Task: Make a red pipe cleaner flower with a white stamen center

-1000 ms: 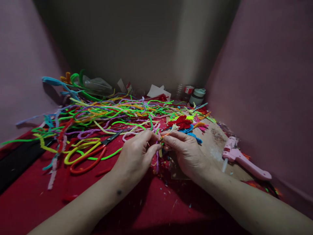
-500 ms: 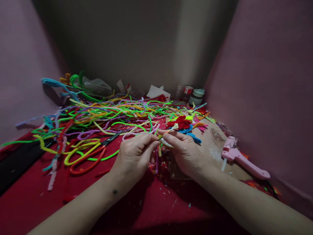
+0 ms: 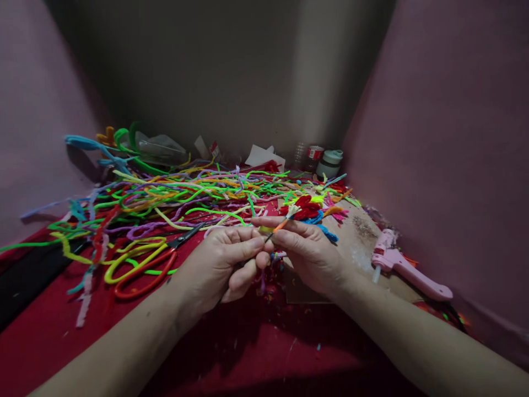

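In the middle, both hands pinch a small pipe-cleaner piece (image 3: 281, 225) with a pale tufted tip, an orange stretch and a thin dark lower end. My left hand (image 3: 225, 259) is closed, thumb and forefinger at the dark end, other fingers curled beneath. From the other side, my right hand (image 3: 312, 248) grips the orange stretch between thumb and forefinger. A bit of yellow shows between the hands; what it belongs to is partly hidden. Red-handled scissors (image 3: 144, 281) lie left of my left hand, beside a looped yellow pipe cleaner (image 3: 112, 271).
Loose pipe cleaners (image 3: 198, 190) in many colours cover the back of the red cloth (image 3: 248, 353). Red and blue looped pieces lie on a brown board (image 3: 355, 248) at right, near a pink glue gun (image 3: 407, 267). A lidded jar (image 3: 330, 161) stands behind.
My left hand has turned, so its lower fingers now show curled under the piece. The orange stretch and pale tip stand more upright between the hands. The view has shifted slightly.
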A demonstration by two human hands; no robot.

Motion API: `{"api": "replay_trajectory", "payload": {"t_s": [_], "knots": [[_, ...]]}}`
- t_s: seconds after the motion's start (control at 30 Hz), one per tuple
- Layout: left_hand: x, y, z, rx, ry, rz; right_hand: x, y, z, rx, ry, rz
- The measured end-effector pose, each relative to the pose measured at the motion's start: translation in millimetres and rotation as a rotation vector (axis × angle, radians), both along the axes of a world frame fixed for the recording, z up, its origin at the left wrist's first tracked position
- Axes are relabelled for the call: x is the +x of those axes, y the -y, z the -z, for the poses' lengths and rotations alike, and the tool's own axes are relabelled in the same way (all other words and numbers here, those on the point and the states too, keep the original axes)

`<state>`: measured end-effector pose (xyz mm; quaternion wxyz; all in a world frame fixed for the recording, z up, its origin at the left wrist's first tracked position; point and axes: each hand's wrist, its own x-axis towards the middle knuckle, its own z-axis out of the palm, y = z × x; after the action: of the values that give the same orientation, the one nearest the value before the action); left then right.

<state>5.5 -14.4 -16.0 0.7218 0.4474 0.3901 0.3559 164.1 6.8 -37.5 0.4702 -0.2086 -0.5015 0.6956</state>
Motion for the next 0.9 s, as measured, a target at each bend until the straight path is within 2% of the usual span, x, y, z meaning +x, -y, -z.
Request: {"api": "replay_trajectory", "payload": {"t_s": [0.07,0.13,0.2,0.33,0.4,0.47,0.57,0.73,0.9], "knots": [[-1.6,0.8,-3.3,0.024,-0.046,0.042,-0.3,0.7,0.0,0.014,-0.02,0.006],[-1.0,2.6,-5.0,0.151,-0.178,0.036,-1.6,1.3,1.1,-0.003,-0.042,0.014],[0.9,4.1,-2.5,0.416,-0.39,-0.043,-3.1,1.2,2.9,-0.036,-0.038,0.041],[2.7,3.0,13.8,1.103,-0.761,-0.283,-4.8,-0.5,6.4,-0.035,0.021,0.15],[2.3,1.6,20.2,1.23,-0.8,-0.318,-4.5,-0.8,7.4,0.001,0.056,0.161],[2.4,1.5,20.7,1.2,-0.761,-0.351,-3.7,-0.4,8.0,0.024,0.072,0.144],[5.0,4.3,12.3,1.008,-0.635,-0.366,-1.7,0.7,8.4,0.021,0.053,0.108],[9.9,10.3,-2.6,0.636,-0.458,-0.272,0.2,1.8,6.9,-0.01,-0.019,0.064],[8.2,9.4,-5.8,0.355,-0.249,-0.128,-0.3,1.8,4.4,-0.035,-0.001,0.003]]}}
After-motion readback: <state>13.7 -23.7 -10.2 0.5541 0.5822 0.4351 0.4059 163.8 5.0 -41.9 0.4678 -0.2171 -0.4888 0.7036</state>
